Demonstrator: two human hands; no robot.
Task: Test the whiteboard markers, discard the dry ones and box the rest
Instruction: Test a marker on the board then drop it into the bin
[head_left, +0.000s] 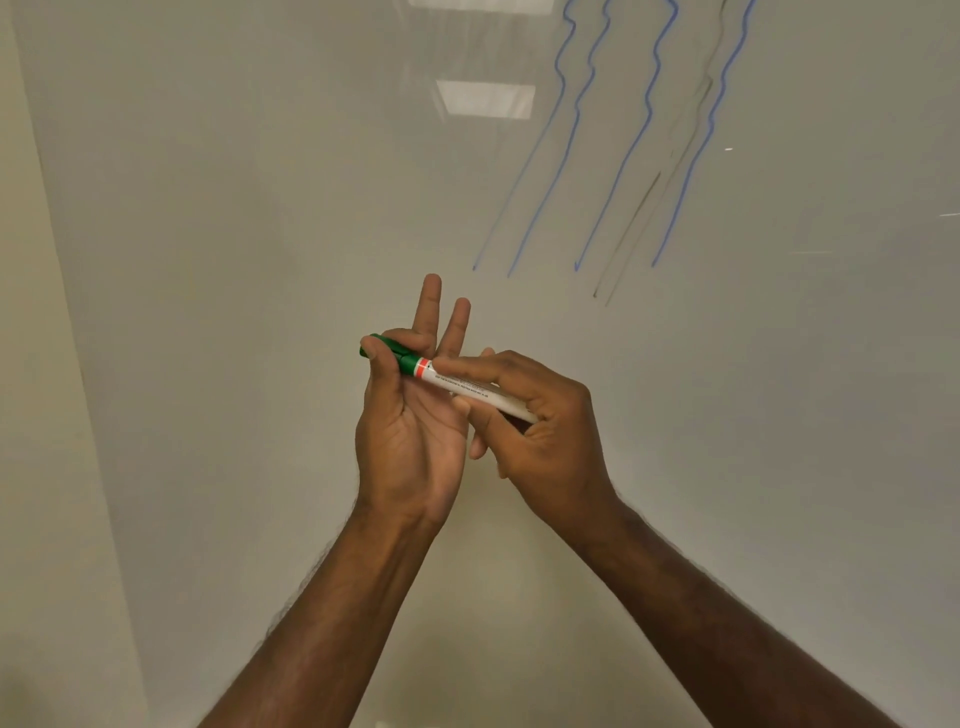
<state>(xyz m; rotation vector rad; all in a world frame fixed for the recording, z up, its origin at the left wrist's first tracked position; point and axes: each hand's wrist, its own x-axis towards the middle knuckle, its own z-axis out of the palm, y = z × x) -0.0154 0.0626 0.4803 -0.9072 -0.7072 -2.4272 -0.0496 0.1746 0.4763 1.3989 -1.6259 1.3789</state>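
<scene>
I hold a white-barrelled whiteboard marker (470, 389) with a green cap (395, 353) in front of the whiteboard (234, 208). My right hand (540, 426) grips the white barrel. My left hand (410, 415) pinches the green cap between thumb and index finger, its other fingers pointing up. The cap sits on the marker, with a red band just beside it. The marker's tip is hidden under the cap.
Several wavy blue lines (563, 140) and two faint grey strokes (649, 208) run down the board at the upper right. The board's left edge meets a cream wall (36, 415). Ceiling lights reflect near the top.
</scene>
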